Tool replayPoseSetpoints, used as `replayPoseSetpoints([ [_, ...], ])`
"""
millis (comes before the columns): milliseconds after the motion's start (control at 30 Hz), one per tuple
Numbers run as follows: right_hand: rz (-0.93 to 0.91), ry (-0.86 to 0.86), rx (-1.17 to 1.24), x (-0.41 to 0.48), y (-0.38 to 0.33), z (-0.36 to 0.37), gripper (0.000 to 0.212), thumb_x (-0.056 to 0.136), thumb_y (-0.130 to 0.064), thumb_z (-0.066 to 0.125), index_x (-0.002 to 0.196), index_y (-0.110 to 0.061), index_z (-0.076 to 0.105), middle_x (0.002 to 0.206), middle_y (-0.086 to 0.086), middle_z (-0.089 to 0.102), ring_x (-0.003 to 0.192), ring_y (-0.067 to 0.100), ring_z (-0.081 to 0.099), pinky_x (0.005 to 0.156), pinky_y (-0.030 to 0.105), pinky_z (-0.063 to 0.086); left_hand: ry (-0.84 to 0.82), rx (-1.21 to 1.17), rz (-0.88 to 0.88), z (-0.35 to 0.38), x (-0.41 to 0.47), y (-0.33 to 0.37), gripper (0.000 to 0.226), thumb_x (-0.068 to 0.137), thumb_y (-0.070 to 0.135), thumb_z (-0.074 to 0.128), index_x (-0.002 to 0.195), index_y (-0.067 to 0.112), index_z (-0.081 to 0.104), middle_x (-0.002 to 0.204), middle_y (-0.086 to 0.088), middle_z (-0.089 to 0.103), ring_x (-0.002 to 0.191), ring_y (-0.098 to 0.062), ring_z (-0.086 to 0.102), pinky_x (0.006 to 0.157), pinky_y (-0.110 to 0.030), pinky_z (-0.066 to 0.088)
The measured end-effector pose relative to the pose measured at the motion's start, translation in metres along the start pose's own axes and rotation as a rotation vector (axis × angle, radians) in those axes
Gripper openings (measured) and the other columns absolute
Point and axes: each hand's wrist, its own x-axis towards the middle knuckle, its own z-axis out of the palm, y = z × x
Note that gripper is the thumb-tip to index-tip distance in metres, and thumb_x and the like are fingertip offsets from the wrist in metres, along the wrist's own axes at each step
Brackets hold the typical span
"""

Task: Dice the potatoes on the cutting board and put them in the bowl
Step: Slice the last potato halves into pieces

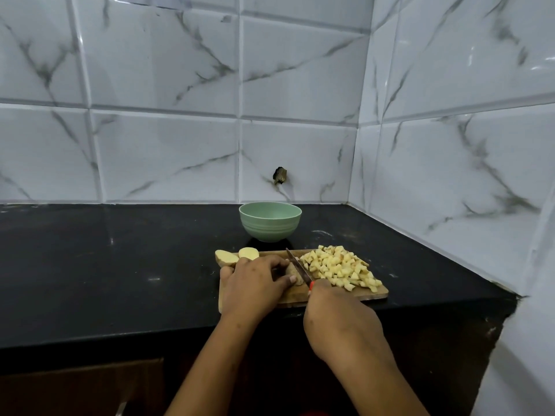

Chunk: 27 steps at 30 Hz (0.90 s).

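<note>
Centre-low in the head view, a wooden board (377, 292) lies on a black counter (120, 265), near the counter's front edge.

1. Left hand (252, 283): placed over the left part of the board, fingers curled down onto a potato piece (293, 276), thumb against its near side. The hand hides most of the piece.
2. Right hand (339, 319): closed around the knife handle (311, 285), of which only a short red section shows above the fist.
3. Blade (298, 267): runs from the handle up and to the left, tip raised. Its edge lies against the right side of the held piece, close to the left fingertips.
4. Dice (339, 268): a heap of pale yellow cubes covers the right half of the board, just right of the blade. Some cubes show skin.
5. Halves: two cut potato halves (226, 257) (248, 253) sit at the board's upper-left corner, cut faces up, side by side. The left one overhangs the corner.
6. Bowl (270, 223): pale green, upright on the counter just above the board, apart from it.

Marbled white tiles (165, 85) cover the walls behind and to the right. A small dark hole (280, 175) marks the tile above the bowl. A brown cabinet front (81, 388) shows at lower left.
</note>
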Motion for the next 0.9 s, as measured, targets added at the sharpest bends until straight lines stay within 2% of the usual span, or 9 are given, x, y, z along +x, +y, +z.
replayPoseSetpoints([
  [200,0.108,-0.125,-0.032,0.018,-0.013,-0.006,0.039,0.092,-0.013,0.054,0.129,-0.018,0.043,0.107,0.004,0.058,0.085,0.021,0.052,0.062,0.032,0.037,-0.013,-0.005,0.004,0.001,0.002,-0.001,0.037,0.090,0.057,0.049,0.124,0.045,0.054,0.128,0.016,0.056,0.120,-0.012,0.040,0.082,-0.032,0.018],
  [333,0.124,-0.250,-0.109,0.036,-0.024,-0.015,0.045,0.093,-0.013,0.055,0.137,-0.014,0.043,0.126,0.008,0.055,0.111,0.025,0.055,0.077,0.035,0.040,-0.020,-0.023,0.002,0.000,0.002,-0.001,0.035,0.091,0.054,0.049,0.124,0.045,0.054,0.127,0.016,0.057,0.121,-0.012,0.039,0.083,-0.032,0.018],
  [400,0.089,-0.270,-0.158,0.043,-0.027,-0.018,0.045,0.093,-0.010,0.055,0.137,-0.011,0.045,0.132,0.009,0.052,0.118,0.027,0.053,0.088,0.036,0.043,-0.020,-0.030,0.004,0.000,0.002,-0.001,0.033,0.091,0.053,0.048,0.123,0.046,0.055,0.126,0.016,0.057,0.121,-0.013,0.040,0.084,-0.033,0.020],
  [667,0.039,-0.190,-0.183,0.048,-0.031,-0.015,0.041,0.095,-0.012,0.051,0.136,-0.013,0.048,0.136,0.006,0.052,0.124,0.026,0.050,0.099,0.037,0.040,-0.021,-0.060,-0.013,-0.003,0.000,0.002,0.029,0.093,0.047,0.046,0.120,0.045,0.058,0.123,0.015,0.059,0.117,-0.012,0.045,0.084,-0.034,0.021],
  [833,-0.001,-0.221,-0.228,0.033,-0.024,-0.018,0.055,0.093,-0.008,0.051,0.146,-0.014,0.034,0.140,0.010,0.047,0.122,0.030,0.051,0.096,0.040,0.043,-0.010,-0.111,-0.047,-0.002,0.001,0.000,0.030,0.087,0.052,0.055,0.115,0.044,0.062,0.116,0.016,0.063,0.116,-0.010,0.046,0.083,-0.032,0.020],
  [900,0.017,-0.230,-0.247,0.026,-0.015,-0.016,0.045,0.093,-0.008,0.052,0.137,-0.010,0.044,0.129,0.010,0.054,0.113,0.027,0.056,0.090,0.036,0.045,-0.021,-0.099,-0.046,-0.001,0.002,0.000,0.033,0.087,0.054,0.056,0.118,0.044,0.060,0.117,0.016,0.062,0.118,-0.010,0.044,0.084,-0.032,0.021],
])
